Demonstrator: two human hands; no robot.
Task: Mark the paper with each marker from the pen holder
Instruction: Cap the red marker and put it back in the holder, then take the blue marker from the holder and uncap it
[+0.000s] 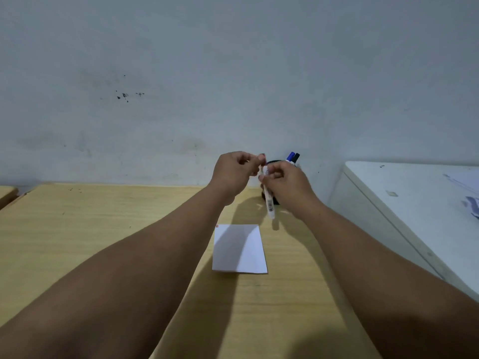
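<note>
A white sheet of paper lies flat on the wooden table, with small red marks at its far left corner. Above and behind it my right hand grips a white marker by its upper part, barrel hanging down. My left hand is closed at the marker's top end, fingers pinched around what looks like its cap. The black pen holder stands by the wall, mostly hidden behind my hands. A blue-capped marker and a black-capped marker stick out of it.
A white cabinet or appliance stands against the table's right side, its top higher than the table. The grey wall runs right behind the table. Another wooden surface shows at the far left.
</note>
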